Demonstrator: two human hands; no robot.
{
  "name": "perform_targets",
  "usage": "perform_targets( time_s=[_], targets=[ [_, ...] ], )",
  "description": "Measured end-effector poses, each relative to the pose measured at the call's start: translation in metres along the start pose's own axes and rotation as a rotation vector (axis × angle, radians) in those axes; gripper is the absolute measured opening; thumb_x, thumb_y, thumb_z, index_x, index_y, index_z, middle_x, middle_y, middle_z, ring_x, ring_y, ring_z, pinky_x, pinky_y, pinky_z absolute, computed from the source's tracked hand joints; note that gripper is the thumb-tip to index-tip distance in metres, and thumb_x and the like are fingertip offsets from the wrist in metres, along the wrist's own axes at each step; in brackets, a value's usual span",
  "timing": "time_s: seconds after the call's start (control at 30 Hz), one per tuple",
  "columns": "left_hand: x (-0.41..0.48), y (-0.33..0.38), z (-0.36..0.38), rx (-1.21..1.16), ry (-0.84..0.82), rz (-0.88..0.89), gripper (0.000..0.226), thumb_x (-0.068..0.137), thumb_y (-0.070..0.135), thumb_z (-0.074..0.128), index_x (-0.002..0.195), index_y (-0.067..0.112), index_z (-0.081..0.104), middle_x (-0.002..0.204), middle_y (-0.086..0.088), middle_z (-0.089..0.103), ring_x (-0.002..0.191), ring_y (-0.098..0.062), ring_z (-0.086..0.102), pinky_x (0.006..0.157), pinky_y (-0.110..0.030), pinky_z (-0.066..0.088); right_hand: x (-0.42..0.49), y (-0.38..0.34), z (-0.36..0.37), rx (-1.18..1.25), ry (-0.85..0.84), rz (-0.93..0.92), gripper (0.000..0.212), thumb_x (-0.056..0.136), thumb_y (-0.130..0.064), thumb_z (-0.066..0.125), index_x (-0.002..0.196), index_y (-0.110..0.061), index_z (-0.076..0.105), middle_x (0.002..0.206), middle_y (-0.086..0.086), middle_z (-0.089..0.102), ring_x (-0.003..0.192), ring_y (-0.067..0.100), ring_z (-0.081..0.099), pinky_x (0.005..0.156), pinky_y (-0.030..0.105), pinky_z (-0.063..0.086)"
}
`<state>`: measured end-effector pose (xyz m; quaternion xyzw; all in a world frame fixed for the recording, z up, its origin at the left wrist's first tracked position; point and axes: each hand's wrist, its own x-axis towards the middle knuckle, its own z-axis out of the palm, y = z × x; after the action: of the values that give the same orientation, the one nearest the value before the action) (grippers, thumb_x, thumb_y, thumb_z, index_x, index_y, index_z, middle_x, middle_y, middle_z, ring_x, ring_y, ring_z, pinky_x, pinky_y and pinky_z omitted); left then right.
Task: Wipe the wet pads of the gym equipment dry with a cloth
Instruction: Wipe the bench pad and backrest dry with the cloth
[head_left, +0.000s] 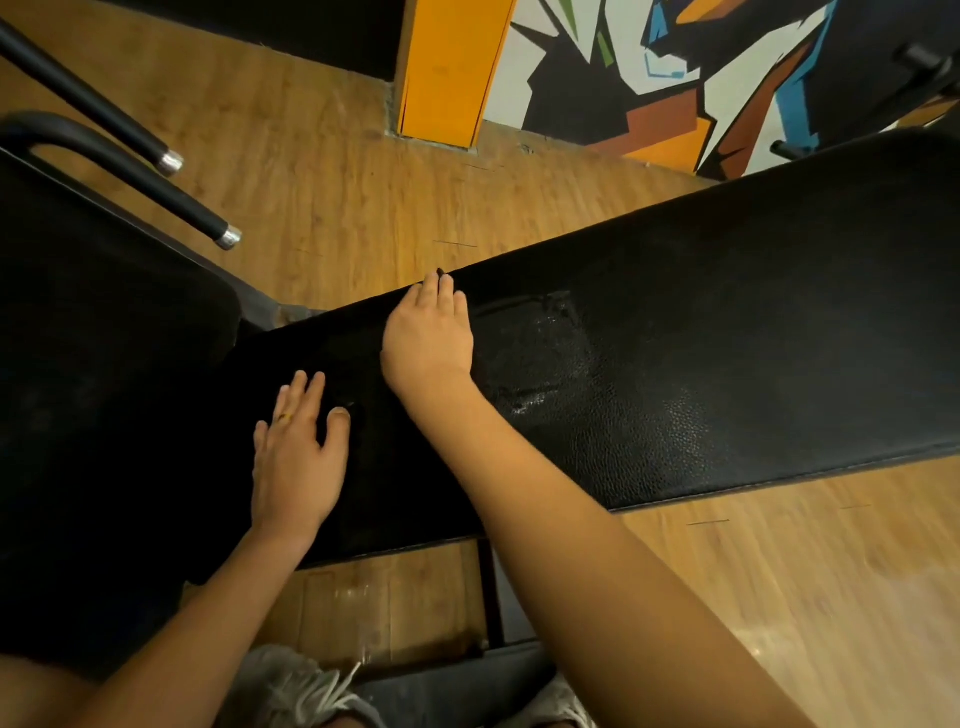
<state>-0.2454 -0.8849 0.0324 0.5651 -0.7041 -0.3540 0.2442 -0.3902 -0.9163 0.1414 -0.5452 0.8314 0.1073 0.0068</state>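
L hand (298, 457) flat, palm down, fingers spread; R hand (428, 338) palm down, fingers together, arm extended fwd

- Bench pad (727, 322): long, black, grained leatherette, lying flat and running diagonally.
- Wet patch (540, 358): shiny smears near the bench pad's middle.
- Seat pad (104, 374): black and duller, just beside the bench pad's left end.
- Cloth (440, 272): dark, with only a tip showing at the bench pad's far edge, beyond the right hand's (428, 332) fingertips.
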Motion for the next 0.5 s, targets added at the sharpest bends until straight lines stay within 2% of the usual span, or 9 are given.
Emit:
perform_targets(
  time_s=[0.13, 0.17, 0.23, 0.3, 0.33, 0.37, 0.43, 0.5],
  targets=[
    [0.000, 0.000, 0.000, 0.007, -0.001, 0.003, 0.056, 0.106, 0.043, 0.034, 0.158, 0.022, 0.030, 0.167, 0.002, 0.021, 0.155, -0.012, 0.011, 0.126, -0.045, 0.007, -0.066, 0.008, 0.008, 0.093, 0.009, -0.043, 0.061, 0.105, -0.022, 0.029, 0.156, 0.006, 0.012, 0.165, 0.027, 0.009, 0.155, 0.038, 0.005, 0.126, 0.048, 0.009],
    [0.000, -0.001, 0.000, 0.010, -0.002, 0.005, 0.056, 0.107, 0.042, 0.035, 0.158, 0.022, 0.031, 0.167, 0.002, 0.021, 0.155, -0.013, 0.011, 0.126, -0.046, 0.007, -0.094, 0.010, 0.012, 0.124, 0.013, -0.054, 0.060, 0.102, -0.020, 0.024, 0.156, 0.006, 0.017, 0.164, 0.028, 0.014, 0.154, 0.039, 0.009, 0.126, 0.048, 0.012],
    [0.001, -0.002, 0.001, 0.019, 0.000, 0.013, 0.055, 0.107, 0.040, 0.035, 0.158, 0.020, 0.031, 0.167, 0.001, 0.022, 0.155, -0.014, 0.012, 0.126, -0.046, 0.008, -0.146, 0.014, 0.018, 0.144, 0.077, -0.075, 0.062, 0.094, -0.016, 0.021, 0.150, 0.006, 0.038, 0.157, 0.028, 0.034, 0.149, 0.039, 0.029, 0.122, 0.049, 0.026],
    [0.001, -0.002, 0.002, 0.028, 0.000, 0.013, 0.055, 0.107, 0.039, 0.036, 0.158, 0.020, 0.032, 0.167, 0.001, 0.022, 0.155, -0.014, 0.012, 0.125, -0.046, 0.008, -0.168, 0.016, 0.029, 0.138, 0.154, -0.081, 0.061, 0.090, -0.015, 0.027, 0.141, 0.004, 0.053, 0.148, 0.025, 0.049, 0.142, 0.037, 0.043, 0.116, 0.047, 0.037],
    [0.001, -0.002, 0.002, 0.030, 0.001, 0.013, 0.055, 0.107, 0.040, 0.035, 0.158, 0.020, 0.032, 0.167, 0.001, 0.022, 0.155, -0.014, 0.011, 0.125, -0.045, 0.007, -0.168, 0.015, 0.032, 0.124, 0.171, -0.071, 0.058, 0.090, -0.016, 0.031, 0.140, 0.003, 0.054, 0.147, 0.024, 0.050, 0.142, 0.037, 0.044, 0.116, 0.047, 0.037],
    [0.001, -0.002, 0.001, 0.030, 0.000, 0.014, 0.055, 0.107, 0.040, 0.035, 0.158, 0.020, 0.032, 0.167, 0.001, 0.022, 0.155, -0.013, 0.011, 0.125, -0.045, 0.007, -0.162, 0.013, 0.030, 0.109, 0.164, -0.061, 0.057, 0.092, -0.017, 0.036, 0.142, 0.004, 0.051, 0.150, 0.025, 0.047, 0.144, 0.037, 0.040, 0.118, 0.047, 0.033],
    [0.000, -0.002, 0.001, 0.024, -0.004, 0.015, 0.055, 0.107, 0.041, 0.035, 0.158, 0.021, 0.032, 0.167, 0.002, 0.022, 0.155, -0.013, 0.011, 0.125, -0.045, 0.007, -0.138, 0.008, 0.025, 0.102, 0.104, -0.079, 0.059, 0.098, -0.019, 0.042, 0.151, 0.006, 0.034, 0.159, 0.027, 0.030, 0.152, 0.039, 0.021, 0.124, 0.048, 0.017],
    [0.000, -0.001, 0.000, 0.017, -0.006, 0.009, 0.055, 0.107, 0.042, 0.034, 0.158, 0.021, 0.031, 0.167, 0.002, 0.021, 0.155, -0.013, 0.010, 0.125, -0.045, 0.007, -0.112, 0.006, 0.016, 0.075, 0.046, -0.088, 0.063, 0.104, -0.024, 0.038, 0.156, 0.006, 0.018, 0.165, 0.027, 0.013, 0.155, 0.038, 0.005, 0.126, 0.048, 0.005]
  ],
)
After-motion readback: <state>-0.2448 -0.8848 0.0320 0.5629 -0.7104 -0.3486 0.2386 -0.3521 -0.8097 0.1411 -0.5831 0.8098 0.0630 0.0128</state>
